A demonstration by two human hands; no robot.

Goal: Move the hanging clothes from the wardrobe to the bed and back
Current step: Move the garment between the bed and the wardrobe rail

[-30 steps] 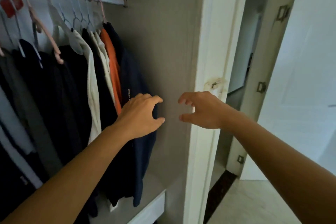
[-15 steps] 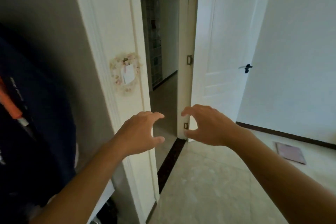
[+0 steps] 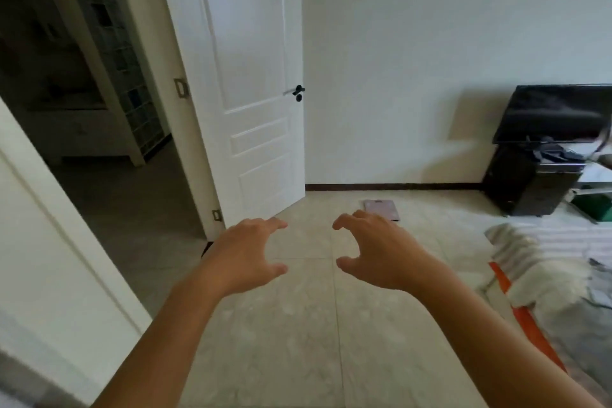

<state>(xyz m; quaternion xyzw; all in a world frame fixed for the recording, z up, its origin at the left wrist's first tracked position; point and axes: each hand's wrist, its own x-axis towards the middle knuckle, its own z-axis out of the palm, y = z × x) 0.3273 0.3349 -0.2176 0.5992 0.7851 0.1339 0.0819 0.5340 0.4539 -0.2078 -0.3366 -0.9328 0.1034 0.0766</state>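
**Empty-handed, facing the floor between door and bed**

Both hands hover mid-frame over the tiled floor (image 3: 298,341), the left hand (image 3: 246,253) and right hand (image 3: 374,250) each with fingers spread and loosely hooked, holding nothing. The clothes (image 3: 543,262) lie heaped at the right edge on what looks like the bed (image 3: 583,334), an orange garment (image 3: 526,321) trailing along its side. I'd worry that dangling piece could slide off or snag when the pile is gathered. A white door (image 3: 251,76) stands open upper left; a flat pad (image 3: 381,209) lies on the floor ahead, a possible slip. A dark stand (image 3: 536,185) sits upper right.
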